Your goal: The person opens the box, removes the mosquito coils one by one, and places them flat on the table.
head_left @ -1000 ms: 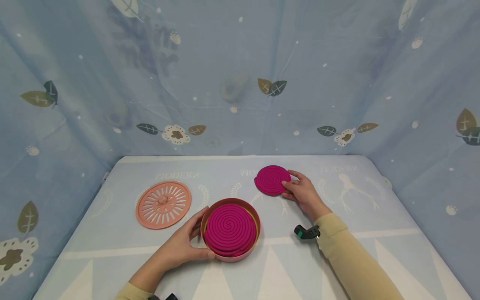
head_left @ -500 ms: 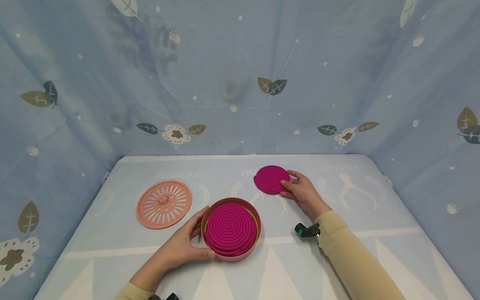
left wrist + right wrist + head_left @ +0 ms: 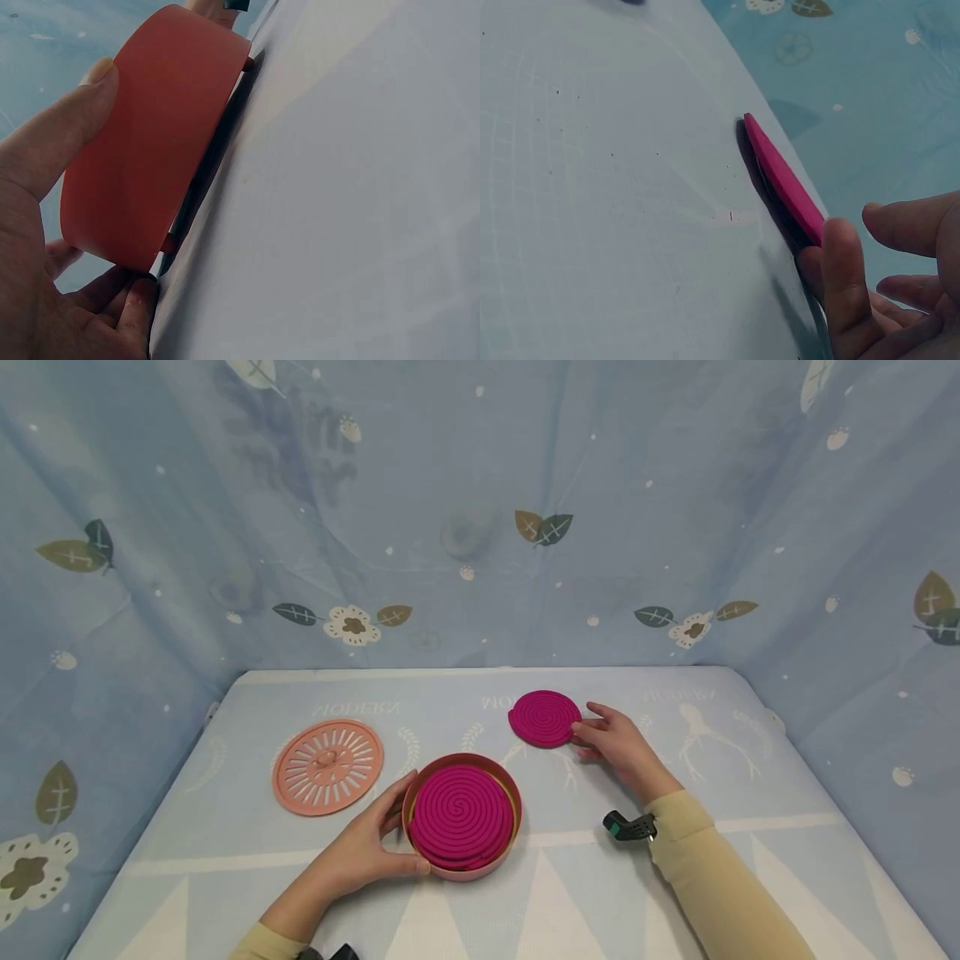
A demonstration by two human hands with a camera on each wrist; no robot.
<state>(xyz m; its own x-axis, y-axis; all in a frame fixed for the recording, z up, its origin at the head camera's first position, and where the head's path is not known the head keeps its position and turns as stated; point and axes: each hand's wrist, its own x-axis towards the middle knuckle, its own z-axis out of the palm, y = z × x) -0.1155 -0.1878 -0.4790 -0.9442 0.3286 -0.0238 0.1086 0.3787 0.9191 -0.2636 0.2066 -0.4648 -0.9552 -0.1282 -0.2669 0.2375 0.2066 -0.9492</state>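
Observation:
My left hand (image 3: pixel 367 847) holds the side of a round pink mosquito coil holder (image 3: pixel 514 802), its thumb and fingers spread round the wall. In the left wrist view, small feet show under the coral wall (image 3: pixel 154 142). Inside the holder lies a stack of magenta spiral mosquito coils (image 3: pixel 461 818). Another magenta coil (image 3: pixel 543 718) lies flat on the table farther back. At that coil's right edge is my right hand (image 3: pixel 618 747), fingers loosely spread. The right wrist view shows the thumb at the coil's edge (image 3: pixel 784 176) and the other fingers apart from it.
A coral slotted lid (image 3: pixel 327 768) with a small central knob lies to the left of the holder. The table (image 3: pixel 675 860) has a pale patterned cover. A blue printed curtain (image 3: pixel 450 485) stands behind it and along both sides.
My right hand has loosened its fingers and drawn slightly right from the single coil, which stays flat on the table. The left hand and the holder have not moved.

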